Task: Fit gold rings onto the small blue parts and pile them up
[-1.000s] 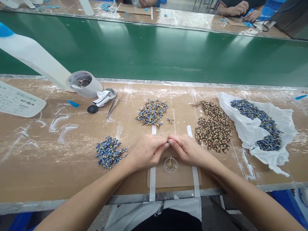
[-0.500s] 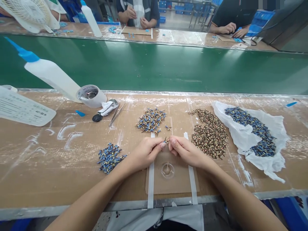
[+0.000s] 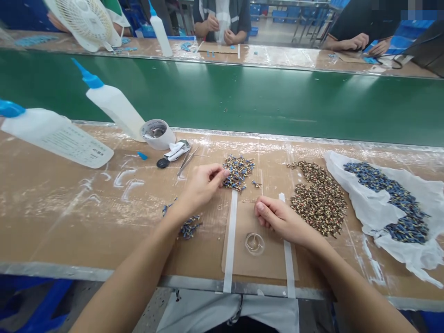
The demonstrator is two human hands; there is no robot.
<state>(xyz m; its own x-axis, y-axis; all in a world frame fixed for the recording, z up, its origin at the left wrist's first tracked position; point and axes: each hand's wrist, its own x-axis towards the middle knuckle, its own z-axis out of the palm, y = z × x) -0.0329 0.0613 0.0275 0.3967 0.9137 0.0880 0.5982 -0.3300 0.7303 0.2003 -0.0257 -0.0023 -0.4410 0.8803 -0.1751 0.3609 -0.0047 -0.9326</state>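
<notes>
My left hand (image 3: pixel 203 187) reaches forward, its fingertips pinched together at the edge of a heap of small blue-and-gold parts (image 3: pixel 238 172). Whether those fingers hold anything is hidden. My right hand (image 3: pixel 279 219) rests curled on a cardboard pad (image 3: pixel 239 252), nothing visible in it, just above a small clear dish (image 3: pixel 255 243). Beyond it lies a heap of brown-gold rings (image 3: pixel 319 201). Blue parts (image 3: pixel 385 199) spread over a white plastic bag (image 3: pixel 360 203) at right. More blue parts (image 3: pixel 189 227) lie below my left wrist.
Fine tweezers (image 3: pixel 187 162), a tape roll (image 3: pixel 157 134), a white cloth (image 3: pixel 176 150) and a glue bottle (image 3: pixel 114 104) stand at the far left of the bench. A green conveyor belt (image 3: pixel 243 101) runs behind it. Co-workers (image 3: pixel 222 21) sit beyond.
My hands have parted. The left moved forward and left to the blue-and-gold heap, and the right dropped back toward the dish. The small part pinched between them is no longer visible. The view tilted upward.
</notes>
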